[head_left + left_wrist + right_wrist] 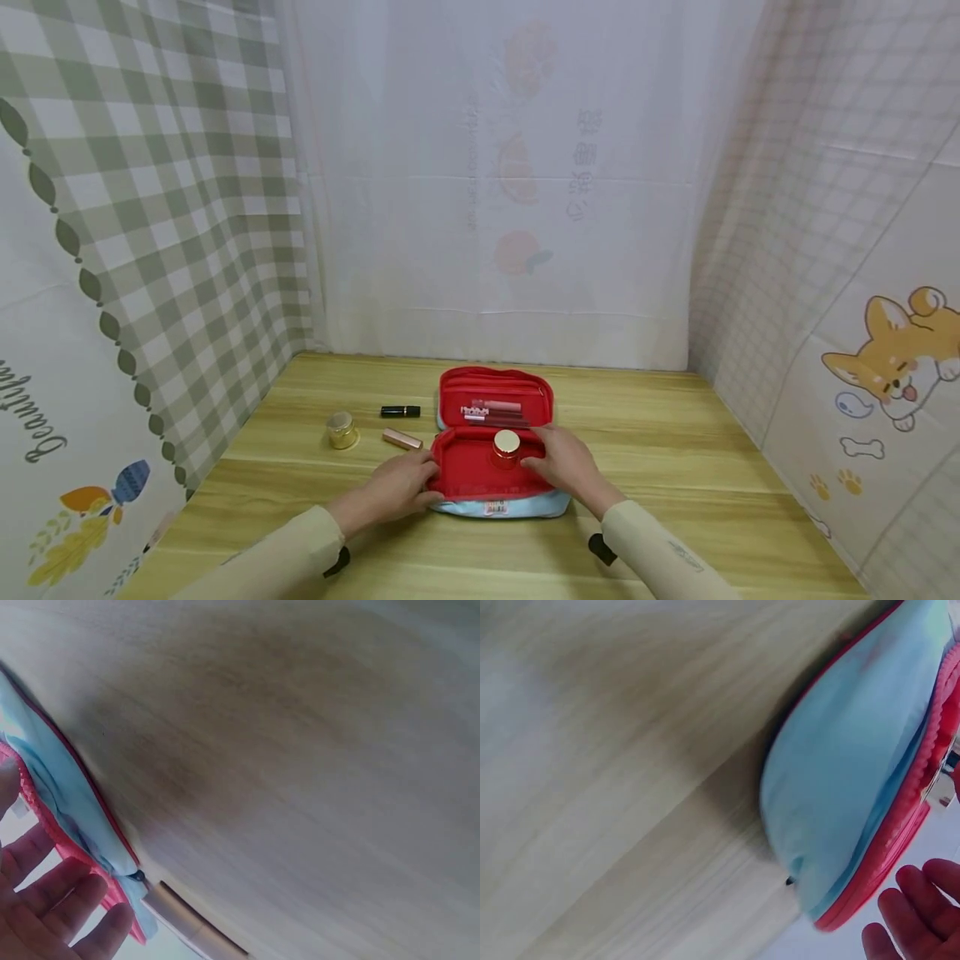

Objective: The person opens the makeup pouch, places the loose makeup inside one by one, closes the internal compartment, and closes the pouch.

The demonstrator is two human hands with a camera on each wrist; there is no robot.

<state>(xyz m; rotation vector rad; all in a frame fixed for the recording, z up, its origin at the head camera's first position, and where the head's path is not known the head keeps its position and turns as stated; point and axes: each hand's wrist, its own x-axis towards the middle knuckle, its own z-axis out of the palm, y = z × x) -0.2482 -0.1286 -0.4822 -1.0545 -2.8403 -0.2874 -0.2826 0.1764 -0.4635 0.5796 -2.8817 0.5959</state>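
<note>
Pouch lies between left hand and right hand, both loosely spread, with gold-lidded jar inside.

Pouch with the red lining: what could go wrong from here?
If the pouch gets tugged, the gold-lidded jar inside could tip over. The right hand is close to that jar and might knock it. The pinkish tube lies near the left hand; a bump might send it rolling.

Table, yellow wood grain. Behind table: white curtain, faint fruit prints and lettering. Left of table: green-and-white checked cloth, leaf border. Right of table: pale grid-patterned cloth, cartoon dog, bone, paw prints.
</note>
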